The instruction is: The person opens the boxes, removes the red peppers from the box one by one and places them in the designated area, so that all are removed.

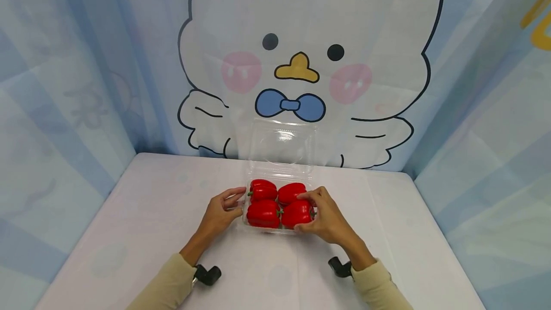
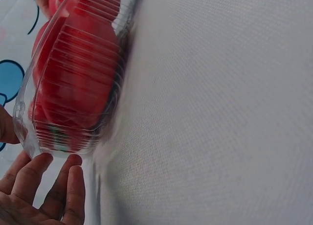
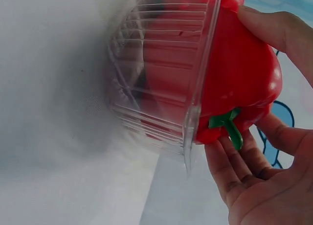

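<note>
A clear plastic clamshell box (image 1: 269, 230) sits on the table with its transparent lid (image 1: 281, 142) raised at the back. Several glossy red bell peppers with green stems lie in it, among them a front left one (image 1: 263, 214) and a back left one (image 1: 263, 190). My right hand (image 1: 325, 216) grips the front right bell pepper (image 3: 239, 73) between thumb and fingers; its upper part stands above the box rim. At the box's left side my left hand (image 1: 220, 210) touches the wall with loosely extended fingers (image 2: 63, 186).
The white-covered table (image 1: 150, 233) stretches around the box. Behind it hangs a cloth backdrop (image 1: 379, 23) with a cartoon bird, and patterned curtains (image 1: 56, 109) close off both sides. A black wrist device (image 1: 208, 275) is strapped at each cuff.
</note>
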Demonstrator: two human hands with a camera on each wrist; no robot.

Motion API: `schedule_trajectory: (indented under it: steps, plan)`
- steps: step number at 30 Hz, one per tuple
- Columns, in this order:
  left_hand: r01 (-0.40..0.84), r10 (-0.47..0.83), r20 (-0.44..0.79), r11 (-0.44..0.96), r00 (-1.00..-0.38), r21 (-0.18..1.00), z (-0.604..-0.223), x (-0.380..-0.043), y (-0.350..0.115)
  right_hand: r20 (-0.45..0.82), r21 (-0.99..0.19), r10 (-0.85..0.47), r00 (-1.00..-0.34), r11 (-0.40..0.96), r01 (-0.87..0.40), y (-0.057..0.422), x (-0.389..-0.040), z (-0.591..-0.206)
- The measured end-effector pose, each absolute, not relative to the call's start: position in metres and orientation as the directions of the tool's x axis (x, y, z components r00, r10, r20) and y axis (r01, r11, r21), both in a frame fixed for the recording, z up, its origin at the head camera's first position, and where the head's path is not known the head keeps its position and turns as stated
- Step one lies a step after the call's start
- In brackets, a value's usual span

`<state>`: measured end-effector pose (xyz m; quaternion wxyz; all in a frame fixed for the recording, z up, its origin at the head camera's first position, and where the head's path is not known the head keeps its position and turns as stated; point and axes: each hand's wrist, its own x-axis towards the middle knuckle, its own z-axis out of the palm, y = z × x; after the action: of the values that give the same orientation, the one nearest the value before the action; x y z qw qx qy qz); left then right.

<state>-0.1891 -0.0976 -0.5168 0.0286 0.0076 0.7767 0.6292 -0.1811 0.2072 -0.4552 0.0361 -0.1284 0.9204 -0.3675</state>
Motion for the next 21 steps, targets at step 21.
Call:
schedule_trajectory:
  steps: [21]
  plan:
    - [-0.032, 0.067, -0.044, 0.171, -0.997, 0.985, -0.520, -0.191, -0.100, 0.110, -0.683, -0.212, -0.971, 0.694, -0.229, 0.226, -0.177, -0.433]
